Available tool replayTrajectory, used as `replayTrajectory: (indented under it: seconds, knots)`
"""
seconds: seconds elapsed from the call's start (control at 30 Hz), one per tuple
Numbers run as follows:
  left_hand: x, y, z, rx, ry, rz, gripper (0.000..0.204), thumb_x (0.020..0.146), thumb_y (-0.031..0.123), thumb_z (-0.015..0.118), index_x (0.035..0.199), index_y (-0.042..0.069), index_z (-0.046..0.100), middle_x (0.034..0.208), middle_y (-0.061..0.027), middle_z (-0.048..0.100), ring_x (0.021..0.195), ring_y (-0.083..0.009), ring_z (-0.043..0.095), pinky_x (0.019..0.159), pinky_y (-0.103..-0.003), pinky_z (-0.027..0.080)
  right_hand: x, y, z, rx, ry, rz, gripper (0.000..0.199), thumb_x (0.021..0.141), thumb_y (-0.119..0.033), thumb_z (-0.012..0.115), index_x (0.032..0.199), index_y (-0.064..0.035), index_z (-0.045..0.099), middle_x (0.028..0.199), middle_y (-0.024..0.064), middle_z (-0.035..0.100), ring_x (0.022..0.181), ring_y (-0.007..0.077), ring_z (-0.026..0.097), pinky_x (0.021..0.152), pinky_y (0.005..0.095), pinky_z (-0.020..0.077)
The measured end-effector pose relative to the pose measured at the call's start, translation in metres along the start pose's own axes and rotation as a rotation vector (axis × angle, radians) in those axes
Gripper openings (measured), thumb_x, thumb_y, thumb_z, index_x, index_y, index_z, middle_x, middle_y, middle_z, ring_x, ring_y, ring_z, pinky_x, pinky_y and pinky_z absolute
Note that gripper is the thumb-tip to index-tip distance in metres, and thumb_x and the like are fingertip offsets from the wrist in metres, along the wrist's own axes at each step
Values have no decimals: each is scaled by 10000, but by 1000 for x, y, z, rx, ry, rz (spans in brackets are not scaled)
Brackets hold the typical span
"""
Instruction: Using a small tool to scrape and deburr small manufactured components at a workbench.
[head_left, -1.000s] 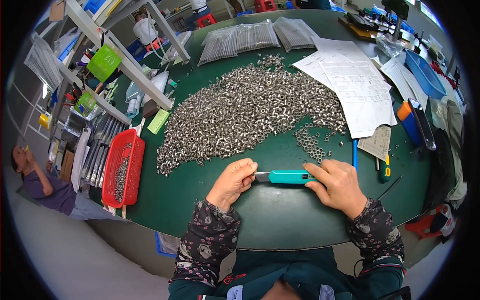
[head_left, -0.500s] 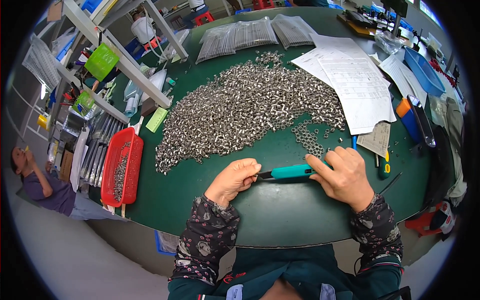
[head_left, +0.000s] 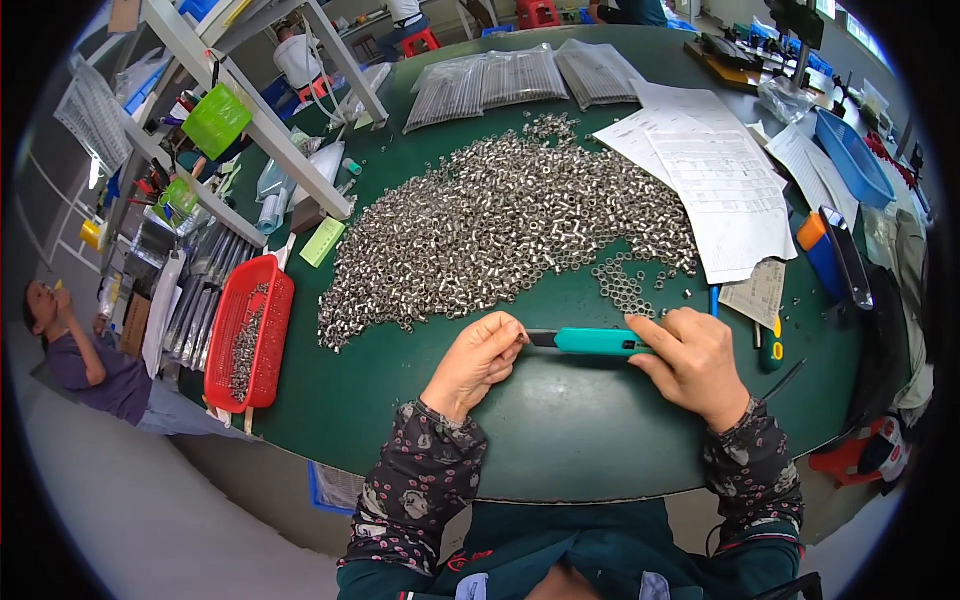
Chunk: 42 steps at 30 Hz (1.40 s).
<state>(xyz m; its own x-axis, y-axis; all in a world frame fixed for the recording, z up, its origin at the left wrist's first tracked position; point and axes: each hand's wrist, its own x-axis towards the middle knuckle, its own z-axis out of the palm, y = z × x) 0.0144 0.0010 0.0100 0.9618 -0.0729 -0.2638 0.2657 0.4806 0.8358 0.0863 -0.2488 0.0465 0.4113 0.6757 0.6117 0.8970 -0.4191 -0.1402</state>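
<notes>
Now both hands pinch a slim teal-handled tool (head_left: 590, 341) beside glittering metal sleeves (head_left: 500, 220).

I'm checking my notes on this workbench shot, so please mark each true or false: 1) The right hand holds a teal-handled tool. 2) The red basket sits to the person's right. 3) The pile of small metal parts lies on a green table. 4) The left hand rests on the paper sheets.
1) True: the right hand grips the teal-handled tool.
2) False: the red basket is at the person's left.
3) True: the pile of small metal parts lies on the green table.
4) False: the left hand is at the tool's dark tip, apart from the paper sheets.
</notes>
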Motion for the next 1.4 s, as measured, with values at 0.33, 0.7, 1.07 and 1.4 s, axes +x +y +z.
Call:
replayTrajectory:
  seconds: [0.33,0.7,1.07,1.4]
  knots:
    - [4,-3,2,-64,68,158,108,863,94,476,948,33,502,738,-11,504,474,-19,328,376,-139,243,-10,-5,10,434,-150,372,239,715,-235,626,904,-89,619,643,102,552,562,265,542,515,345,423]
    - [6,-8,0,-110,-16,222,114,865,71,460,974,45,484,799,-35,518,468,-29,324,377,-148,256,-11,-6,15,640,-277,550,268,739,-263,600,904,-52,615,777,136,607,695,291,583,602,345,449]
    - [6,-10,-2,-20,36,238,88,851,70,490,931,34,481,805,-30,496,474,-27,323,375,-150,241,-8,-8,12,765,-345,633,258,755,-248,591,911,-44,615,767,140,614,677,265,597,611,313,451]
    - [3,-10,5,-38,12,287,98,848,91,507,919,24,508,632,35,409,466,-19,303,391,-154,239,-12,-5,16,800,-363,615,275,769,-268,578,916,-39,614,776,144,616,691,277,597,618,320,452]
